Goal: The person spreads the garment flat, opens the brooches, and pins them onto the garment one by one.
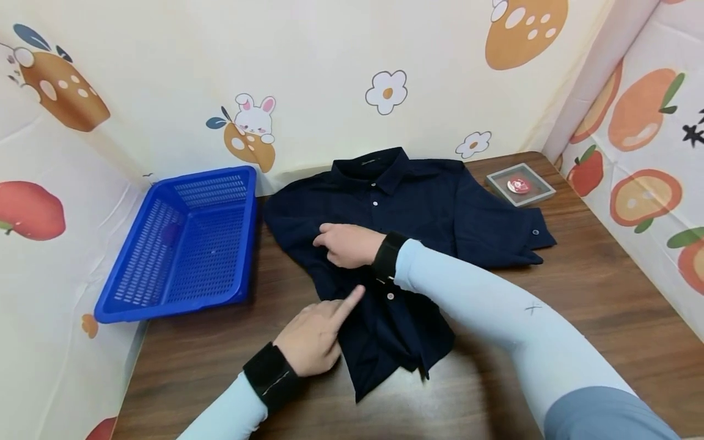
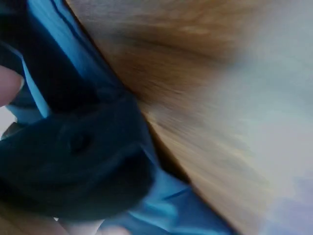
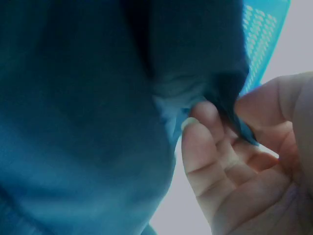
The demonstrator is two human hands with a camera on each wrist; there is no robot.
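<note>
A dark navy button-up shirt (image 1: pixel 418 214) lies on the wooden table, collar toward the back wall and one sleeve spread to the right. My right hand (image 1: pixel 352 245) reaches across its front; in the right wrist view, the thumb and curled fingers (image 3: pixel 199 147) hold a thin edge of cloth. By the shirt's lower left edge, my left hand (image 1: pixel 312 336) has its index finger stretched over the fabric. The left wrist view is blurred, with a buttoned fold of dark cloth (image 2: pixel 78 161) between fingertips at the left and bottom.
A blue plastic basket (image 1: pixel 211 256) with perforated sides stands left of the shirt. A small grey-framed square case (image 1: pixel 520 184) with a red and white item sits at the back right. Fruit-patterned cloth walls (image 1: pixel 324 73) bound the table (image 1: pixel 594 318).
</note>
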